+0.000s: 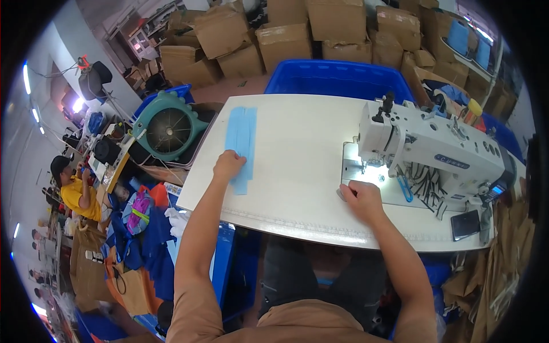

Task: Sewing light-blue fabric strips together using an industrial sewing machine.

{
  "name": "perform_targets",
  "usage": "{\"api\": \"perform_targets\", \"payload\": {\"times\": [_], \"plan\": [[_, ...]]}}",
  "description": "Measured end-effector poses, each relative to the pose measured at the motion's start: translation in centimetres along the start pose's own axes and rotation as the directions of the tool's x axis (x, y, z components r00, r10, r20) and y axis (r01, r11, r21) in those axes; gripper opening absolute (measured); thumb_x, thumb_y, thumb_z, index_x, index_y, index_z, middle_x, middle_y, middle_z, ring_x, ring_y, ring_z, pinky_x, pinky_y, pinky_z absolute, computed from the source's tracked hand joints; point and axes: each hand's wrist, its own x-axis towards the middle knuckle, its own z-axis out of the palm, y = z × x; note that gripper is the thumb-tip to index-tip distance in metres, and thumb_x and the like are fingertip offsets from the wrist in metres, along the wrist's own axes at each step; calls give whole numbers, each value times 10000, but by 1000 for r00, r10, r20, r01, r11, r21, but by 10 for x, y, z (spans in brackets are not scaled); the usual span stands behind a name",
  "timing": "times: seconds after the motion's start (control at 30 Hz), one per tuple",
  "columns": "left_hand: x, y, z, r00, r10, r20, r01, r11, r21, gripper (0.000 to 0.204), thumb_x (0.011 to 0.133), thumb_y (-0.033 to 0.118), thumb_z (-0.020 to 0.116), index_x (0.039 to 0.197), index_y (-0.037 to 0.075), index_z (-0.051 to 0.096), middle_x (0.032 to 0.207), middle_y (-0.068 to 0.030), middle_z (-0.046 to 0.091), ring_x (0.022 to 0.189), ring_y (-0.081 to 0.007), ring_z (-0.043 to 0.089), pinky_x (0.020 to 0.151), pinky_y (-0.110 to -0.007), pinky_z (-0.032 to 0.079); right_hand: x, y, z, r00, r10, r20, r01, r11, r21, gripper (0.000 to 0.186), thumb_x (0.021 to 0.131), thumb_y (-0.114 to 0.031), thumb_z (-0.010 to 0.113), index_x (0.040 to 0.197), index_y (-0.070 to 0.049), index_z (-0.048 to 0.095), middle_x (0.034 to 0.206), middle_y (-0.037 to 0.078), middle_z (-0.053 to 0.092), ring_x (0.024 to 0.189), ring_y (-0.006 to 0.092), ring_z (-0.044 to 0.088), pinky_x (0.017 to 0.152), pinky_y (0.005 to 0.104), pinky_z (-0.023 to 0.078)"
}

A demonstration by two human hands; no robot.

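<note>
Light blue fabric strips [243, 131] lie lengthwise on the left part of the white sewing table [297, 148]. My left hand [230, 164] rests on their lower half, its fingers curled and pressed to the cloth. Close to the front of the sewing machine [423, 143], my right hand [363, 200] is closed on the tabletop. A small grey rounded piece [341, 193] shows at its fingertips; I cannot make out what it is. The machine's lamp lights the needle area just beyond this hand. Blue thread snips [405, 188] lie right of it.
Several dark strips [426, 186] lie under the machine arm. A dark phone [465, 225] sits near the table's right front edge. Behind the table stands a blue bin [343, 77], with cardboard boxes [283, 43] beyond. A green fan [167, 127] and a person in yellow [80, 197] are at left.
</note>
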Motion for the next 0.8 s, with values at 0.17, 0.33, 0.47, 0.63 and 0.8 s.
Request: {"api": "perform_targets", "payload": {"times": [0.17,0.33,0.47,0.63,0.8], "plan": [[-16,13,-2,973,132,-190,-125,991,50,266,851,304,709,939,54,685,893,-161,724,857,-345,703,783,-449,546,3,4,1,1000,15,4,-15,1000,5,372,926,-298,670,671,-32,615,628,157,608,608,371,597,606,462,471],[-55,36,-31,883,275,-381,-380,896,-232,153,870,168,709,871,25,653,770,-105,683,698,-243,656,656,-357,511,4,2,0,999,43,12,-43,999,29,358,924,-296,671,690,-28,631,657,166,621,620,377,596,607,455,468],[-139,81,-9,942,313,-124,-289,564,-773,138,875,148,758,861,64,649,735,46,574,691,-34,508,638,-204,419,2,0,-3,995,87,51,-89,995,45,371,952,-326,664,736,-23,656,649,125,635,566,281,589,581,395,459],[-226,108,55,919,380,108,-67,419,-905,170,871,67,782,947,60,630,816,21,635,708,-18,552,641,-187,440,-2,-44,1,891,173,419,-417,678,605,362,1001,-308,650,778,-25,621,668,-11,560,598,63,498,559,252,407],[-235,135,75,946,177,270,277,-11,-961,243,1053,281,545,944,84,637,784,55,573,667,-37,497,590,-215,405,-4,-50,1,937,154,314,-331,681,654,289,982,-224,664,796,-6,630,659,-7,558,611,70,507,558,256,409]]}}
